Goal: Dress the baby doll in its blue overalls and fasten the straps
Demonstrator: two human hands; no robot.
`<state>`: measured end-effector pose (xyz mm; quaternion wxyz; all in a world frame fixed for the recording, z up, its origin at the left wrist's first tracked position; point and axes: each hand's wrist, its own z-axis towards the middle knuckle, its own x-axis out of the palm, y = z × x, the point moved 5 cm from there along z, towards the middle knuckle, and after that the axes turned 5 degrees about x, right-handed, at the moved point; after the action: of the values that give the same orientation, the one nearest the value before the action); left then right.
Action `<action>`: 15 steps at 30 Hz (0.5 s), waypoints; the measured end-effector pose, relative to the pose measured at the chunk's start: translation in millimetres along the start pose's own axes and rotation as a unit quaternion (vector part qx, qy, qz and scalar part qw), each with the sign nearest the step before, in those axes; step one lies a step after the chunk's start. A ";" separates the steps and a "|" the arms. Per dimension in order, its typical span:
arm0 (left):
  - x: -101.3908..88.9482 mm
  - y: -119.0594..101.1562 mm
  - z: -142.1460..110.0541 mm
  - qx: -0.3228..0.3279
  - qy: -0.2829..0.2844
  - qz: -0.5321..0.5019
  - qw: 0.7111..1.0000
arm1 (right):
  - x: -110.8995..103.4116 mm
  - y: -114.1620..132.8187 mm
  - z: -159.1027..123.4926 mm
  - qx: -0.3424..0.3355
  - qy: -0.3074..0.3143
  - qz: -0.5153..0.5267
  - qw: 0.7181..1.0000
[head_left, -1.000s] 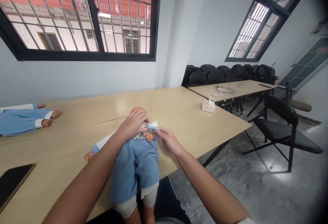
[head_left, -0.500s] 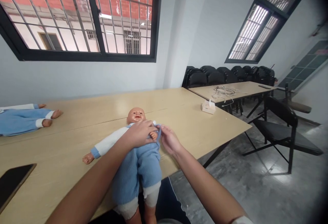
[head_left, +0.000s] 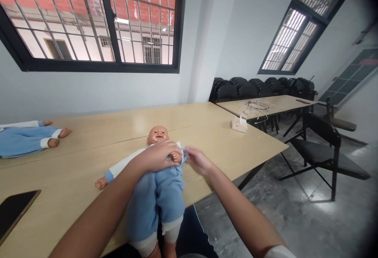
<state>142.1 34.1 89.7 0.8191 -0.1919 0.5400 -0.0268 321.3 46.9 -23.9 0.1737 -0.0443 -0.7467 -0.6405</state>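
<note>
Reaching past the near edge of a pale table, between six and seven o'clock, a doll's lower legs are lying above dark trousers. The rest of the doll is lying face up on the tabletop at seven o'clock, its head pointing towards twelve, and it is wearing blue pants and a white top. The left hand is lying across the doll's chest, its fingers bent; whether they are gripping any cloth cannot be told. Just on its three o'clock side, the doll's small hand is showing beside a strip of blue cloth, which the right hand is pinching between thumb and fingertips. At eight o'clock a dark phone is lying flat, partly out of view. Farther off, a second doll in similar clothes is lying at nine, also cut off, while a tissue box is standing at three. Beyond, a black folding chair is standing between three and four, cables are lying tangled on another table just above three, stacked black chairs are lining the wall between two and three, and barred windows are letting in light at ten and two
</note>
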 end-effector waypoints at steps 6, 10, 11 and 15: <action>10.8 -32.0 5.1 0.013 0.030 0.024 0.999 | 6.0 13.0 44.7 -0.022 -0.012 0.017 1.000; -2.1 -39.1 2.2 0.006 0.025 -0.015 1.000 | 12.9 4.5 72.1 -0.020 -0.032 0.032 0.999; -8.5 -35.6 0.5 0.000 0.016 -0.030 0.999 | 14.9 1.2 75.8 -0.015 -0.032 0.031 0.999; -41.8 -3.3 -9.6 -0.060 -0.115 -0.062 0.990 | 21.4 -7.8 74.0 -0.005 -0.024 0.012 1.000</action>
<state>116.7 38.8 124.1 0.8593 -0.2760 0.4300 -0.0231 284.0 114.2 -33.3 0.1633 -0.0694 -0.7466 -0.6412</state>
